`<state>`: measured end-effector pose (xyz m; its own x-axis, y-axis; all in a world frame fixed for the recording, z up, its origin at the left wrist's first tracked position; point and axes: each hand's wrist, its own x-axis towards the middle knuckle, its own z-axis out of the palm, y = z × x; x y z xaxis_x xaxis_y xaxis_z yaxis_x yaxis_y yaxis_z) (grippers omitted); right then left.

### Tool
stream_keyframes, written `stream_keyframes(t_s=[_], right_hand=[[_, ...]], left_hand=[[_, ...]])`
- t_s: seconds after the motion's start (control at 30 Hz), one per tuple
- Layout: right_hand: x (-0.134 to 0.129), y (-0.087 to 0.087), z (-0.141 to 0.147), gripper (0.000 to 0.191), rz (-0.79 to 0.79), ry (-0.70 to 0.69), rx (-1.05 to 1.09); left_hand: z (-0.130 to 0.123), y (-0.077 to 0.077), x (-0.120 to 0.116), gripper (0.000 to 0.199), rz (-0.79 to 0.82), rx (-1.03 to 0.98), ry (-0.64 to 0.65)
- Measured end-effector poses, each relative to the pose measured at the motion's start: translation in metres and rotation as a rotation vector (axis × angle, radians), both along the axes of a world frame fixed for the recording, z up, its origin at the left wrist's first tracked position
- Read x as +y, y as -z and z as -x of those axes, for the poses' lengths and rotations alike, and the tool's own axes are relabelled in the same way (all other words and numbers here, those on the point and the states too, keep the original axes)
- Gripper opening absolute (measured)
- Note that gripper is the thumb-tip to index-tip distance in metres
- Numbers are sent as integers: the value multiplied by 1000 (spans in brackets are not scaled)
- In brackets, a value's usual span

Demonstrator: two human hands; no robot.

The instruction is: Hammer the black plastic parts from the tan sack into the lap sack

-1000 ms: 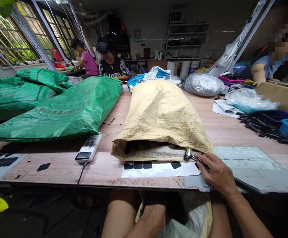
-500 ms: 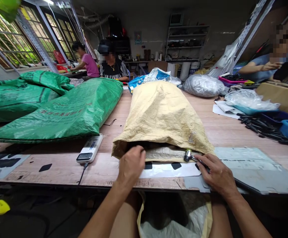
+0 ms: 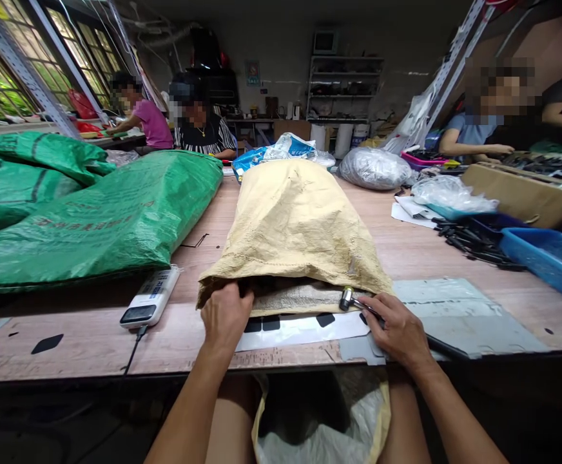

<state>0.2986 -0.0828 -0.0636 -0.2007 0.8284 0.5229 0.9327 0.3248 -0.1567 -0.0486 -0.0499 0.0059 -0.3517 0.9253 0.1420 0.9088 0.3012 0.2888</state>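
Note:
A pale yellow woven sack [image 3: 305, 219] lies on the table with its mouth facing me. My left hand [image 3: 227, 312] is at the left side of that mouth, fingers curled and their tips hidden in the dark opening; whatever they hold cannot be made out. In my right hand [image 3: 394, 328] is a small hammer [image 3: 347, 299] with a shiny metal head and a dark handle, held at the right of the opening. Between the hands, a white strip [image 3: 305, 334] bears several black rounded pieces [image 3: 325, 319]. An open sack [image 3: 382, 419] sits between my legs, below the table edge.
Green sacks [image 3: 97, 212] fill the left side, with a white device [image 3: 151, 299] and its cable beside them. Black parts [image 3: 479, 245], a blue tray [image 3: 542, 258] and a cardboard box [image 3: 517, 193] stand at right. Other people sit beyond the table.
My left hand has gone from in front of the sack's opening to its left side, fingertips now inside. The right hand keeps the hammer. The whole view has shifted.

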Motion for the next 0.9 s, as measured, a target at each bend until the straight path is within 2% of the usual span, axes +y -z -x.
stream_keyframes(t_s=[0.07, 0.13, 0.27, 0.33, 0.4, 0.5, 0.6, 0.7, 0.8, 0.9], right_hand=[[0, 0, 0, 27, -4, 3, 2], [1, 0, 0, 27, -10, 9, 3], [0, 0, 0, 26, -13, -1, 6], [0, 0, 1, 26, -8, -2, 10], [-1, -1, 1, 26, -3, -3, 13], [1, -1, 0, 26, -7, -8, 12], [3, -2, -1, 25, -20, -20, -5], [-1, -10, 3, 27, -9, -30, -5], [-15, -21, 16, 30, 7, -29, 123], [-33, -29, 37, 29, 29, -129, 330]], left_hand=[[6, 2, -12, 33, -47, -58, 48], [7, 6, -22, 34, -124, -128, 170], [-14, 15, -33, 24, -273, -254, 587], [-31, 19, -36, 21, -260, -285, 786], [-47, 24, -36, 20, -172, -291, 915], [-62, 34, -33, 20, -55, -335, 920], [-65, 45, -28, 19, -48, -408, 835], [-62, 51, -25, 19, -60, -445, 826], [-60, 52, -23, 21, -40, -501, 841], [-59, 50, -22, 19, -17, -551, 846]])
